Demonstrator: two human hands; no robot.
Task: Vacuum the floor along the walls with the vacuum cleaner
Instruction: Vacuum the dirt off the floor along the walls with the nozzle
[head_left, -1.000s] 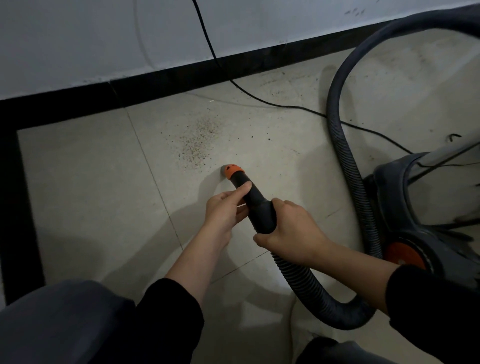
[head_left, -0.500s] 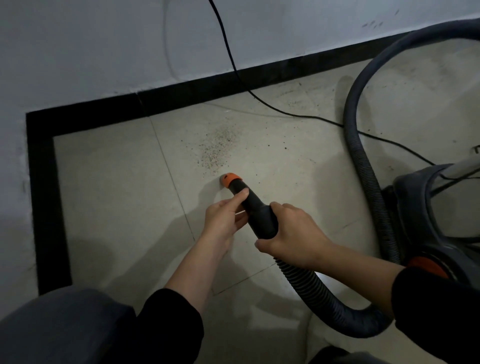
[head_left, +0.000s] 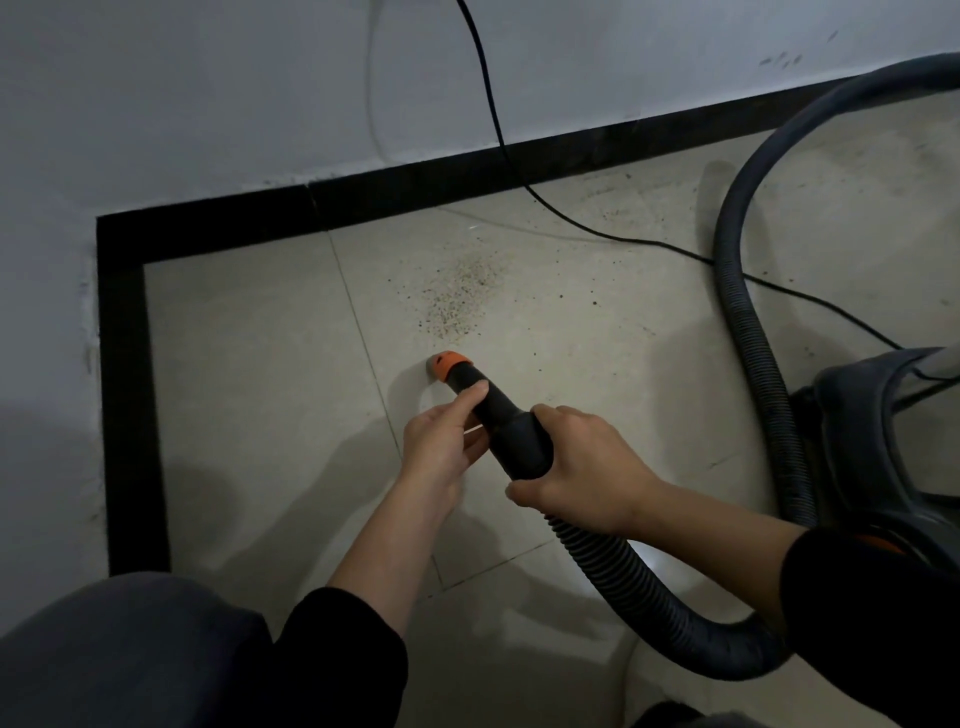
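Observation:
A black vacuum nozzle (head_left: 485, 402) with an orange tip (head_left: 449, 364) points down at the pale tiled floor (head_left: 249, 374). My left hand (head_left: 441, 441) holds the nozzle just behind the tip, thumb on top. My right hand (head_left: 582, 467) grips the thicker end where the ribbed grey hose (head_left: 660, 613) joins. The hose loops round to the dark vacuum body (head_left: 883, 441) at the right. A patch of dark crumbs (head_left: 457, 299) lies on the tile just beyond the tip, near the black skirting (head_left: 415, 187).
White walls meet in a corner at the upper left, edged by black skirting (head_left: 127, 389) on both sides. A black power cord (head_left: 613, 236) runs down the wall and across the floor to the vacuum. My dark-trousered knee (head_left: 119, 660) fills the lower left.
The view has shifted left, bringing the wall corner into sight. Both hands keep the same hold on the nozzle, whose tip stays just short of the crumbs.

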